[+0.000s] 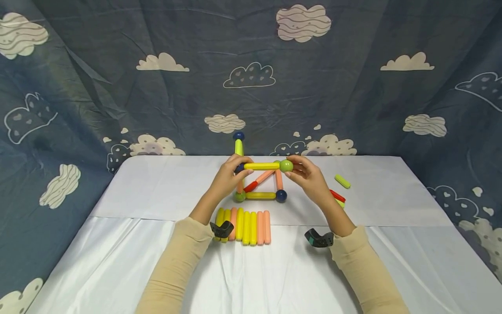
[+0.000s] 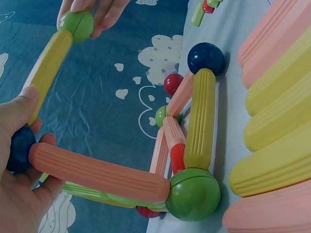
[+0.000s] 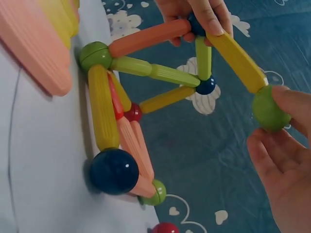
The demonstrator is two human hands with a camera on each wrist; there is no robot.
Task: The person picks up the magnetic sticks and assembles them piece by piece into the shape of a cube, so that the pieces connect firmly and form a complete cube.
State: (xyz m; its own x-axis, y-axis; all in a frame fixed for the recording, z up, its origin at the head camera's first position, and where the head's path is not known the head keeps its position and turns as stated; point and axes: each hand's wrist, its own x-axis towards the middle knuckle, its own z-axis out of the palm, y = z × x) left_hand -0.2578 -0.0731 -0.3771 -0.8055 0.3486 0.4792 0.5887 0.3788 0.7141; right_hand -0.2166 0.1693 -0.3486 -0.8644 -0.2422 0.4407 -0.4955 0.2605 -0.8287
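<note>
My left hand (image 1: 229,172) holds a dark blue ball (image 2: 19,148) atop a pink upright stick (image 2: 99,172). From that ball a yellow stick (image 1: 261,166) runs level to the right, the left thumb at its near end. At its far end, my right hand (image 1: 309,178) pinches a green ball (image 1: 286,165) between thumb and fingers. Below stands a ball-and-stick frame; its front side has a green corner ball (image 2: 193,194), a yellow stick (image 1: 260,195) and a dark blue corner ball (image 3: 114,171). A red-and-pink diagonal (image 1: 256,182) crosses the base.
A row of yellow and pink sticks (image 1: 245,229) lies in front of the frame. To the right lie a short green stick (image 1: 342,181) and a red piece (image 1: 337,195). Another dark blue ball (image 1: 238,135) tops the back post. A cloud-patterned cloth (image 1: 251,52) hangs behind the table.
</note>
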